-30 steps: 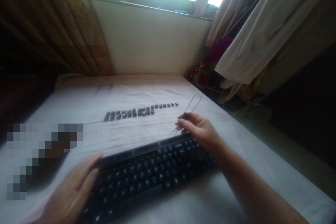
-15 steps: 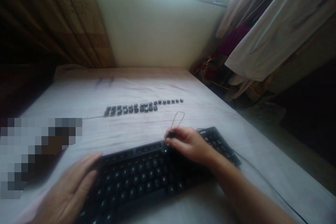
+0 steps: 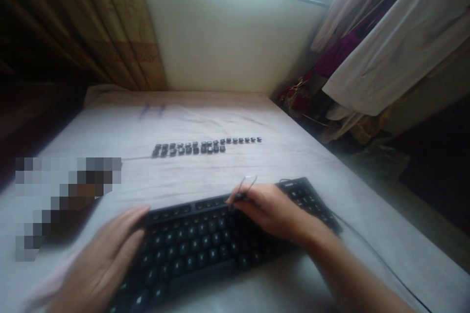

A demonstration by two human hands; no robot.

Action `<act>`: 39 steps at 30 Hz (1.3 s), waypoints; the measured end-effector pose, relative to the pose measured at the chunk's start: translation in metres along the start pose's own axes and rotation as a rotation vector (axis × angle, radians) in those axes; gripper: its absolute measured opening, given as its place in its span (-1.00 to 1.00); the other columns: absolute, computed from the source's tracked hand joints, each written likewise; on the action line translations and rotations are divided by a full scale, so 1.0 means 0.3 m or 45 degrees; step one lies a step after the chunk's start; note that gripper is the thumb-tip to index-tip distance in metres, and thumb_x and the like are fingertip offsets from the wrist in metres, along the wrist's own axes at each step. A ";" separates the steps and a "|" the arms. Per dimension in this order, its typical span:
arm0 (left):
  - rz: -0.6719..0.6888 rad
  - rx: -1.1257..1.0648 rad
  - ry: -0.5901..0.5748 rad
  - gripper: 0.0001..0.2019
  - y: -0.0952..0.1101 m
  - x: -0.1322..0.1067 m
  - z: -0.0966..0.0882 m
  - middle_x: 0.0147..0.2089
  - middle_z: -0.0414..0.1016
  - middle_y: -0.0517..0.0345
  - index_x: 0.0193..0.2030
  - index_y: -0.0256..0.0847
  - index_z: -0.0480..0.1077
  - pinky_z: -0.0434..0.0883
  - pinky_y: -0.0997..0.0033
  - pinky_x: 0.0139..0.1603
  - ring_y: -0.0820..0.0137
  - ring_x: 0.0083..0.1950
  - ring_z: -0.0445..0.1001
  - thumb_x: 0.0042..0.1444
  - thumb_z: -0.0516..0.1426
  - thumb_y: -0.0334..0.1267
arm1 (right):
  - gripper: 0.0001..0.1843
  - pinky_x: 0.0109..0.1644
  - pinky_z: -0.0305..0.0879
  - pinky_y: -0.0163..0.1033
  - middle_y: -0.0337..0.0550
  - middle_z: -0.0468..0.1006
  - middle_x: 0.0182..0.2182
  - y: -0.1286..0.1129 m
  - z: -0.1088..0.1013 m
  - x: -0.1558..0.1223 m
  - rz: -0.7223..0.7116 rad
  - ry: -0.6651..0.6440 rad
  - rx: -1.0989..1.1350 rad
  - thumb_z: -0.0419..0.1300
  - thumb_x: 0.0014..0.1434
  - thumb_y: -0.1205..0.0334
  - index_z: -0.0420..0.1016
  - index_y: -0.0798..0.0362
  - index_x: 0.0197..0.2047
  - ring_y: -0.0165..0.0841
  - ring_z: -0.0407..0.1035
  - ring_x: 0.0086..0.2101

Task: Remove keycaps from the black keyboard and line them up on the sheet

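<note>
1. Our right hand (image 3: 270,208) pinches a thin wire tool (image 3: 240,188) between thumb and fingers, above the far edge of the keyboard, near its middle. The wire loop rises over the fingers; the lower ends are too blurred for us to tell if they touch a key.
2. The black keyboard (image 3: 191,244) lies close to us on a pale cloth (image 3: 198,117), slanted, with its right end farther away.
3. Our left hand (image 3: 110,249) lies stretched along its left end, thumb a little apart; we cannot tell if it grips underneath.
4. In the way is our right hand itself, which hides many keys below it.
5. Beyond the keyboard, well apart from both hands, loose keycaps (image 3: 189,147) stand in two rows, the back row reaching farther right.
6. A cable (image 3: 385,254) runs from the right end toward the lower right.
7. At the left, a pixelated patch (image 3: 66,210) hides something.
8. Farther out we see a curtain (image 3: 110,34), a wall (image 3: 227,34) and hanging clothes (image 3: 396,44).
</note>
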State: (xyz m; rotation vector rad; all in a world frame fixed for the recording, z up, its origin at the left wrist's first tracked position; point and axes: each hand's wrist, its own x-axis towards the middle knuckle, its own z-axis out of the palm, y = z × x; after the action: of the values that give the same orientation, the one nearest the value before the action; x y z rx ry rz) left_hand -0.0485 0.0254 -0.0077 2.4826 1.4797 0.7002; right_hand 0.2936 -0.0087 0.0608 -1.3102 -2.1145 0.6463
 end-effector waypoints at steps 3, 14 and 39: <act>0.043 0.006 0.008 -0.63 0.004 0.006 -0.004 0.14 0.46 0.21 0.15 0.07 0.28 0.42 0.08 0.14 0.20 0.12 0.46 0.25 -0.05 0.00 | -0.87 -0.16 0.39 -0.27 -0.14 0.59 -0.30 0.000 0.003 0.002 -0.035 -0.014 -0.040 0.06 0.28 0.31 0.44 0.06 -0.20 -0.36 0.48 -0.29; 0.079 0.001 -0.014 -0.61 -0.012 0.000 0.008 0.16 0.44 0.17 0.18 0.02 0.27 0.38 0.12 0.17 0.20 0.15 0.43 0.25 -0.05 -0.03 | -0.89 -0.20 0.35 -0.29 -0.15 0.54 -0.33 0.012 0.038 0.002 -0.039 -0.065 -0.135 0.01 0.29 0.33 0.36 0.06 -0.19 -0.36 0.44 -0.32; 0.043 -0.029 -0.004 -0.61 0.021 0.013 -0.006 0.13 0.48 0.10 0.12 -0.06 0.34 0.39 0.06 0.16 0.18 0.13 0.45 0.25 -0.06 -0.03 | -0.95 -0.31 0.34 -0.29 -0.23 0.53 -0.45 0.044 0.069 -0.004 0.118 0.204 0.160 0.16 0.20 0.28 0.41 0.04 -0.32 -0.40 0.43 -0.43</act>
State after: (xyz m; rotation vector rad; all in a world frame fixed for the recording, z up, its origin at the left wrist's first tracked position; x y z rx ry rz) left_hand -0.0430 0.0254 -0.0025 2.4958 1.4241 0.7147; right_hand 0.2884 -0.0067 0.0368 -1.3495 -1.8639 0.6777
